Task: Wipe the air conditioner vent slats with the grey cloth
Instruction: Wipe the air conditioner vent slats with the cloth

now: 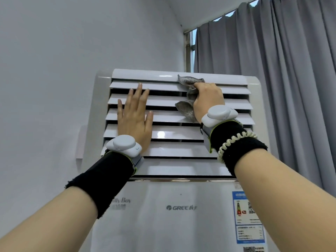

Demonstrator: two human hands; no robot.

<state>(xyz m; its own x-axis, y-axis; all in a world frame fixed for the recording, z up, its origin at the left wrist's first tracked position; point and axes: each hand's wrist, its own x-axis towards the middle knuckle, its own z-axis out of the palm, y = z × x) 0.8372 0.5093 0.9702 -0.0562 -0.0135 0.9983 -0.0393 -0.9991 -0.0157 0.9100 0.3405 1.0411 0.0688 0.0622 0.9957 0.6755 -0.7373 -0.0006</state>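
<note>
A tall white standing air conditioner (pixel 181 215) fills the middle of the view, with several white horizontal vent slats (pixel 172 132) across its top. My right hand (pixel 208 99) grips a crumpled grey cloth (pixel 189 93) and presses it against the upper slats, right of centre. The cloth's top edge reaches the top slat and its lower fold hangs over the third. My left hand (pixel 134 117) lies flat on the left part of the slats, fingers spread, holding nothing. Both wrists wear black bands with white devices.
A bare white wall (pixel 54 88) runs along the left, close beside the unit. Grey curtains (pixel 281 88) hang behind and to the right. A blue energy label (pixel 247 217) is stuck on the unit's front panel at the lower right.
</note>
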